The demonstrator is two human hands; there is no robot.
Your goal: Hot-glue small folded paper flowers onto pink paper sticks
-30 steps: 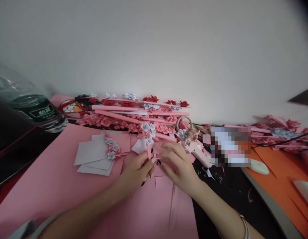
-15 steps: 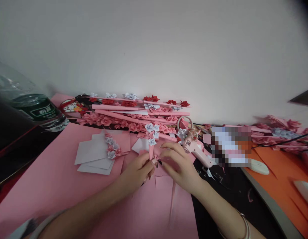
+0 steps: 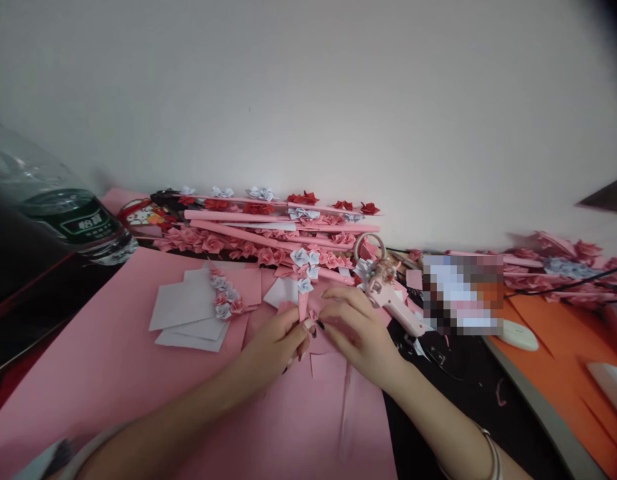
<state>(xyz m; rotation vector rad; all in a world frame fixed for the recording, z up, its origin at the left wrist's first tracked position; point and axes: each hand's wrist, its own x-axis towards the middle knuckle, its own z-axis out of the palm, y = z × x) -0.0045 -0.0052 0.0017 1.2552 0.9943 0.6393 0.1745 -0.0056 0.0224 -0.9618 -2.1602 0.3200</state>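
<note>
My left hand (image 3: pixel 287 337) is closed around the rolled pink paper stem (image 3: pixel 302 307) of a flower spray. White and pink folded paper flowers (image 3: pixel 304 267) run up its far end. My right hand (image 3: pixel 356 330) meets it from the right, thumb and forefinger pinching a small pink paper flower (image 3: pixel 313 316) against the stem. Both sets of fingertips touch there and partly hide it. Left of my hands, a finished-looking spray of white and pink flowers (image 3: pixel 227 293) lies over white paper sheets (image 3: pixel 183 307). To the right rests a pale pink glue gun (image 3: pixel 398 310).
A large pink sheet (image 3: pixel 198 400) covers the desk under my arms. Paper stems and flowers (image 3: pixel 268 220) are piled along the wall. A water bottle (image 3: pixel 73 213) leans at left. A tape roll (image 3: pixel 369 248), white mouse (image 3: pixel 519 335) and orange paper (image 3: pixel 558 373) are at right.
</note>
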